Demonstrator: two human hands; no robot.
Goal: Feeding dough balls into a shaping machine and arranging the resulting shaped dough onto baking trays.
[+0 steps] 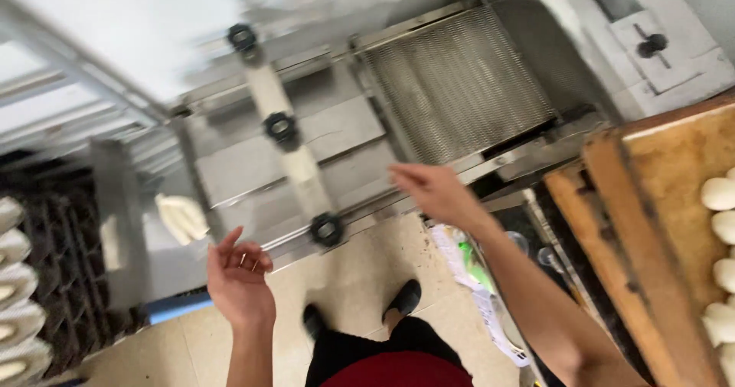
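Note:
My left hand (239, 274) hovers palm up over the tiled floor, fingers loosely curled, a ring on one finger, holding nothing. My right hand (435, 191) reaches forward with fingers spread, empty, just short of the front edge of a metal dough machine (329, 138). The machine has a wire-mesh conveyor belt (459, 81) and a pale bar with three black knobs (282, 127). A pale lump of dough (182, 217) lies at the machine's left side, apart from both hands.
A wooden board (658, 203) at the right carries several white dough pieces (720, 194). A dark rack (53, 280) at the left holds more dough pieces (14, 280). My feet in black shoes (404, 298) stand on beige floor tiles. Plastic packaging (475, 280) lies beside the board.

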